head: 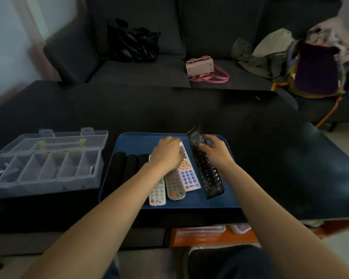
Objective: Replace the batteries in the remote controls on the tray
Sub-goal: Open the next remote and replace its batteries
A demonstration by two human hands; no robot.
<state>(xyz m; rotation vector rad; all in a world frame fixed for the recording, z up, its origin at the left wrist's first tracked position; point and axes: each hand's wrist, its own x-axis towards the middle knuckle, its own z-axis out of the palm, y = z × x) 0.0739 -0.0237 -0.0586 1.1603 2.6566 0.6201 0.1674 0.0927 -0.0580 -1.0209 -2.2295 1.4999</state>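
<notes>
A blue tray sits on the dark table and holds several remote controls side by side. My right hand grips the long black remote near its top end, which is tilted up off the tray. My left hand lies palm down over the tops of the grey remote and the white remote with blue buttons; its fingers are hidden. A small white remote lies under my left wrist. Black remotes fill the tray's left part.
A clear plastic compartment box stands open to the left of the tray, with small metal items in its end compartments. The dark table stretches right of the tray. Behind it is a grey sofa with a pink bag, black bag and clothes.
</notes>
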